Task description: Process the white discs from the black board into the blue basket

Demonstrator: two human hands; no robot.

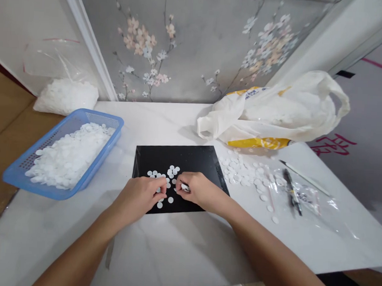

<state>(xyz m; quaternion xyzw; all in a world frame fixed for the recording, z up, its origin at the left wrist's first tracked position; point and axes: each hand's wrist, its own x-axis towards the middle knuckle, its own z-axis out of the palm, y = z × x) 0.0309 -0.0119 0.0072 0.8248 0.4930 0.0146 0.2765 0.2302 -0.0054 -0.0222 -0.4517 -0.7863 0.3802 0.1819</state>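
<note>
Small round white discs (170, 200) lie scattered on a black board (190, 158) in front of me. My left hand (143, 195) is over the board's left part, thumb and forefinger brought together among the discs; whatever is between the fingertips, if anything, is hidden. Curled closed over the board's right part is my right hand (198, 190). A few white discs (185, 187) show inside its bent fingers. Its fingertips are close to more loose discs on the board.
A blue plastic basket (112, 149) full of white discs stands left, with a clear bag of white pieces (67, 97) behind it. Loose discs (241, 169) spread right of the board, near a black pen (292, 192), a white pen (306, 178) and a white plastic bag (276, 111).
</note>
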